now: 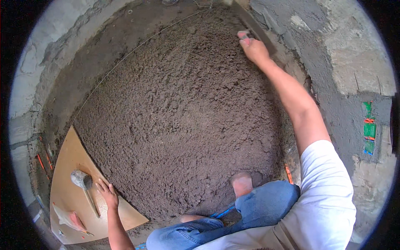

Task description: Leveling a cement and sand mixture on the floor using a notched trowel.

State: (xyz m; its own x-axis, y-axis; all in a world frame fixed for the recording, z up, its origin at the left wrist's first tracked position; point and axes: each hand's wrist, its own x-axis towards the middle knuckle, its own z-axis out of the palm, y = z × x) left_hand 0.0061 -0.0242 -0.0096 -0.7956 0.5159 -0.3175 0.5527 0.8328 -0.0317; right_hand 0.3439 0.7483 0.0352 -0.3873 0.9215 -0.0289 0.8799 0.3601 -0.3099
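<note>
My right hand [256,51] reaches far ahead along the right wall, closed around the grip of a long, dark-bladed plastering trowel [266,43]. The blade, partly blurred, lies at the edge of a broad bed of rough, damp grey-brown mortar [179,108]. At lower left, my left hand [108,193] rests with fingers spread on the edge of a large beige tile [127,216]. Beside that hand, a mallet [81,179] with a greyish head and wooden handle lies on the tile. Near it is a white and pink packet [70,218] with a thin stick-like item by its end.
A pale string line [137,46] runs along the mortar's far-left side. Rough cement walls [350,50] surround the floor, with green electrical boxes [369,130] on the right. Orange pipe pieces [41,163] stick up at left, another orange piece [288,173] near my knee. My bare foot [241,183] stands in the mortar.
</note>
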